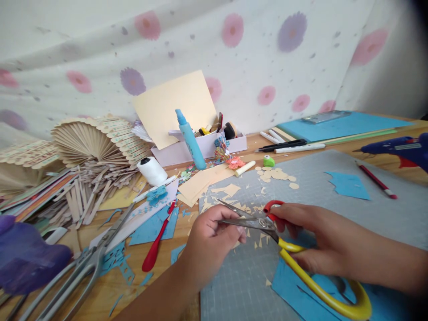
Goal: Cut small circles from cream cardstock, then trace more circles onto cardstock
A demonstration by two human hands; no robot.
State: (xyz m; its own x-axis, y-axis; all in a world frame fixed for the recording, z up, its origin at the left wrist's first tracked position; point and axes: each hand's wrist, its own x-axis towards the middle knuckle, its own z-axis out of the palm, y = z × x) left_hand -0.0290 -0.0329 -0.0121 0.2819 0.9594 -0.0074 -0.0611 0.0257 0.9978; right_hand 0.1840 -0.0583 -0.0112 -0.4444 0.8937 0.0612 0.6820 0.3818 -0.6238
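Observation:
My right hand (321,240) grips a pair of scissors (261,223) with one red and one yellow handle, its blades parted and pointing left. My left hand (214,243) is closed in a pinch around the blade tips; whatever it holds is too small or hidden to make out. Below both hands lies a grey cutting mat (234,285) strewn with cream paper scraps (230,191). A sheet of blue paper (290,290) rests under my right hand. Beyond the blades are several small cream paper discs (277,174) beside a green punch (268,161).
Large metal scissors (90,258), a red-handled tool (160,236) and a purple object (31,256) lie at left. A white thread spool (151,171) and a blue glue bottle (191,140) stand behind. At right are a glue gun (401,149) and a pencil (376,179).

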